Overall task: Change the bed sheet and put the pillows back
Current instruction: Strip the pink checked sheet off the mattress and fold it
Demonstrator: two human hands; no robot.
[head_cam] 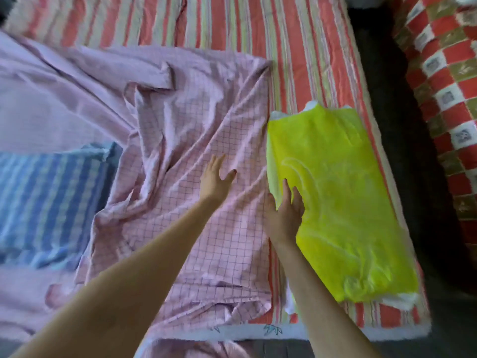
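- Neither hand grips anything that I can see: my left hand (215, 177) is spread wide, fingers straight and thumb out, palm down over the pink checked sheet (206, 140); whether it presses the cloth or hovers just above it I cannot tell.
- Right hand (285, 211) is also wide, fingers straight and pointing toward 12 o'clock, lying against the near left edge of the yellow-green pillow (335, 197); the fingertips overlap the pillow's side, and nothing is pinched.
- From my view the pink checked sheet lies rumpled across the middle and left of the bed, with deep folds running toward 10 and 11 o'clock and its right edge just beside the pillow.
- Under it I see the red-and-green striped bedding (296, 47), bare at 12 o'clock and in a strip along the right side.
- At 3 o'clock from the hands, the yellow-green pillow rests on that striped strip, its long side running from 12 toward 5 o'clock, with white corners showing at both ends.
- At 9 o'clock a blue striped pillow (49, 205) lies on the sheet, well apart from both hands.
- Toward 2 o'clock, beyond a dark gap, there is a red, white and olive checkered cloth (449, 81).
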